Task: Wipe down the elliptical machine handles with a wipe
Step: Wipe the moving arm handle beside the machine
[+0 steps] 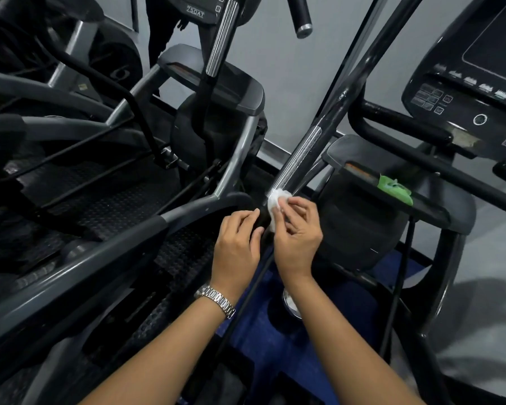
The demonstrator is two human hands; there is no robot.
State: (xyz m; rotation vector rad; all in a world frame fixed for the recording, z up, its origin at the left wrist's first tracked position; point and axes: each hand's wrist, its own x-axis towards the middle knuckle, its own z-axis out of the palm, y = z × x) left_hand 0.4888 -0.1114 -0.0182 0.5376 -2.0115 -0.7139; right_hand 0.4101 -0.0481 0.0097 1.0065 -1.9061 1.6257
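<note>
Basically mid-wipe: the wipe [276, 204] sits bunched at the base of the handle's [300, 159] chrome strip. Right hand [297, 233] pinches it against the bar; left hand [237, 244] curls round the black grip at the wipe's 8 o'clock. Best to wrap the wipe fully, squeeze, slide toward 1 o'clock, twisting to cover all sides.
</note>
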